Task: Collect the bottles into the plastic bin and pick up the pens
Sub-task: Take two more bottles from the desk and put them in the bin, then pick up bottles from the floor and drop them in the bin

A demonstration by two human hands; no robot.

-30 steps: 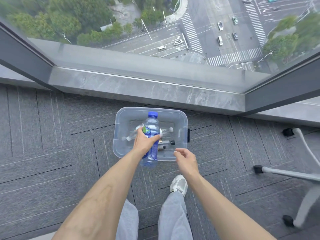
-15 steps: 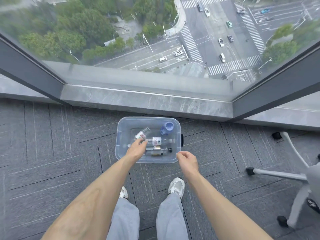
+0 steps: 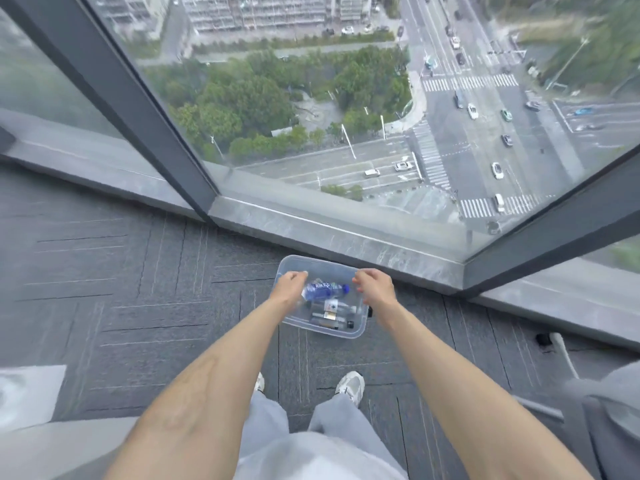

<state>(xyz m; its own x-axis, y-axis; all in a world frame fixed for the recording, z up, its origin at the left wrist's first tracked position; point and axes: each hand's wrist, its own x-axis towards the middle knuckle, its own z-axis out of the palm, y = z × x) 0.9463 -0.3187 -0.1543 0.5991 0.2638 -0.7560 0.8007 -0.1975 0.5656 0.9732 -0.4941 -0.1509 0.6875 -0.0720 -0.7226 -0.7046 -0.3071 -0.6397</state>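
Bin loaded with bottles, both hands reaching for its sides

Plastic bin (image 3: pixel 360 332), clear and thin-walled, sits on the grey carpet (image 3: pixel 138 306) just short of the stone sill (image 3: pixel 346 237) under the window. Inside lie a blue bottle (image 3: pixel 323 292) on its side and several smaller clear bottles (image 3: pixel 329 315) beneath it, loosely stacked. No pens can be made out.

The left hand (image 3: pixel 289 289) hovers at the bin's left wall, fingers curled and loose, holding nothing that can be seen; whether it touches the rim cannot be told. The right hand (image 3: pixel 375 289) is over the right side, fingers bent downward, likewise gripping nothing.

The bin likely flexes under load, so a hold on both opposite rims would keep it level. The bottles are smooth and round and would probably roll and shift if the bin tips; the load looks light enough for an easy lift.

The sill and glass close off the far side. To the right, a chair leg with a caster (image 3: pixel 543 339) stands near. Open carpet lies to the left and back towards the person's shoes (image 3: pixel 349 386).
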